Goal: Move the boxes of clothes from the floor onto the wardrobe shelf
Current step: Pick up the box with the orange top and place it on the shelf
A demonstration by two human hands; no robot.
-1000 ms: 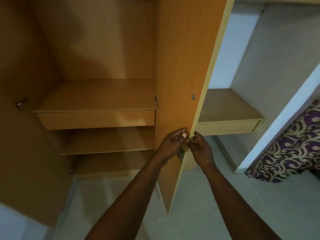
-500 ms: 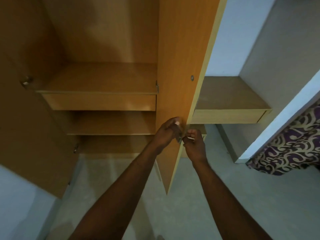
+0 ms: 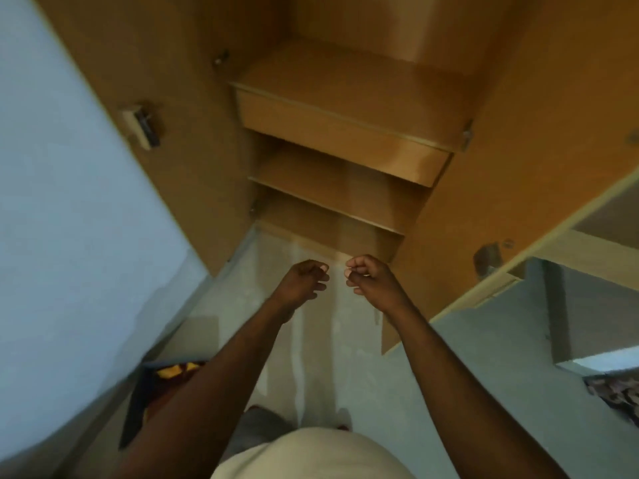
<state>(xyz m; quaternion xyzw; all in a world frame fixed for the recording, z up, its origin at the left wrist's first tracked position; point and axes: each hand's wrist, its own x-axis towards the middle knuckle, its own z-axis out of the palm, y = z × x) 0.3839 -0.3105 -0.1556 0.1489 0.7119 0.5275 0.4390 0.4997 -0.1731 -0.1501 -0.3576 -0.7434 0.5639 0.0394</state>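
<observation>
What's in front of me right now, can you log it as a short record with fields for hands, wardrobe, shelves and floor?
left hand: loosely curled, holding nothing
right hand: loosely curled, holding nothing
hands apart: small gap, not touching
wardrobe: open, doors swung out both sides
shelves: all bare, no boxes on them
floor: pale
box: dark, patterned cloth inside, on the floor, lower left by the wall
task state: nothing moved to a shelf yet
</observation>
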